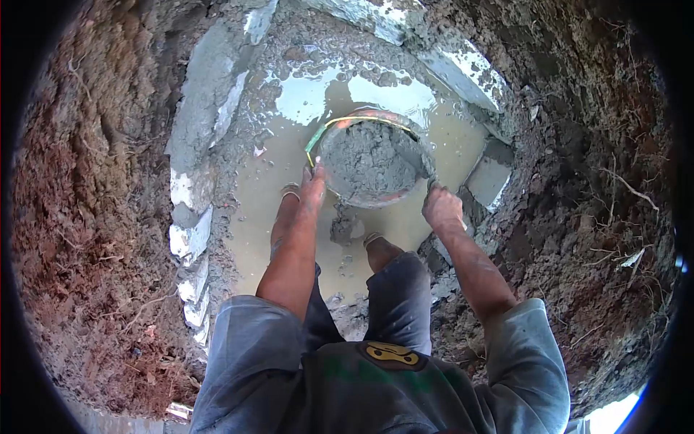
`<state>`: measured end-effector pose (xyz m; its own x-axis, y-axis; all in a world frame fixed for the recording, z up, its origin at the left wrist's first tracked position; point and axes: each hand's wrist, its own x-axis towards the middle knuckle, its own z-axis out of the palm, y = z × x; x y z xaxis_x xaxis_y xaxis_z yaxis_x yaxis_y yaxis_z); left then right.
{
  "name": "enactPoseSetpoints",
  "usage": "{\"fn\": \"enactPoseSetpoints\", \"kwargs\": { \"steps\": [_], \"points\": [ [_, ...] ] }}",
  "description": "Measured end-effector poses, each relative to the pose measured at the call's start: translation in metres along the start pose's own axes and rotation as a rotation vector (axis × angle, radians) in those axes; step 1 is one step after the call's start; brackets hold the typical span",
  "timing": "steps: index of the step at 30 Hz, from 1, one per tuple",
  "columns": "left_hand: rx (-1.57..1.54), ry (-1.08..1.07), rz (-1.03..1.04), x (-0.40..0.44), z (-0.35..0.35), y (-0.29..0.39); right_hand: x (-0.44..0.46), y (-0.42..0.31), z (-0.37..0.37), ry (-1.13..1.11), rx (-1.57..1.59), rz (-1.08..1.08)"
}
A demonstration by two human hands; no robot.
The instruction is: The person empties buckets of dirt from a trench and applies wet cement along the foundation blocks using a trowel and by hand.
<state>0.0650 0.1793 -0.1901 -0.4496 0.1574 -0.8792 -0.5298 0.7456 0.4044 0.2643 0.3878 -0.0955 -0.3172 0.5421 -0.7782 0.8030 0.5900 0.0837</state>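
Note:
A round bucket [390,197] full of wet grey mortar [372,159] stands in muddy water in front of my legs. Its yellow-and-green handle [318,136] lies along the far rim. My left hand [314,177] is closed at the bucket's left edge, by the handle's end; its fingers are partly hidden. At the right edge, my right hand [442,207] is wrapped round the grip of a mortar-covered trowel [425,160]. The trowel's blade rests at the right side of the mortar, partly sunk in or coated with it.
I stand in murky water [267,195] at the bottom of a dug pit. Mortar-smeared blocks line it on the left [199,101] and at the far right [463,72]. Another block [490,173] sits right of the bucket. Steep earth walls [585,181] with roots rise around.

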Motion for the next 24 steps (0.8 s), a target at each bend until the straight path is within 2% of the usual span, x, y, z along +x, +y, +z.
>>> {"fn": "enactPoseSetpoints", "kwargs": {
  "steps": [3, 6, 8, 10, 13, 16, 20, 24],
  "points": [
    [-0.208, 0.08, -0.166, 0.021, 0.022, -0.027, 0.052, -0.011, 0.018, -0.111, 0.017, -0.054],
    [-0.01, 0.158, -0.082, 0.036, 0.033, -0.044, 0.091, -0.039, 0.038, -0.208, 0.064, -0.152],
    [0.014, 0.175, -0.066, 0.023, 0.034, -0.035, 0.085, -0.047, 0.055, -0.265, 0.124, -0.193],
    [0.041, 0.195, -0.062, 0.011, 0.035, -0.008, 0.07, -0.048, 0.061, -0.276, 0.193, -0.224],
    [0.069, 0.283, -0.082, 0.006, 0.043, 0.011, 0.054, -0.07, 0.083, -0.108, 0.308, -0.302],
    [0.035, 0.309, -0.034, 0.007, 0.048, 0.01, 0.079, -0.114, 0.075, -0.385, 0.394, -0.057],
    [0.108, 0.28, -0.022, 0.003, 0.039, 0.02, 0.081, -0.108, 0.092, -0.32, 0.498, -0.2],
    [0.156, 0.241, 0.002, -0.001, 0.044, 0.032, 0.041, -0.1, 0.084, -0.08, 0.684, -0.265]
  ]
}}
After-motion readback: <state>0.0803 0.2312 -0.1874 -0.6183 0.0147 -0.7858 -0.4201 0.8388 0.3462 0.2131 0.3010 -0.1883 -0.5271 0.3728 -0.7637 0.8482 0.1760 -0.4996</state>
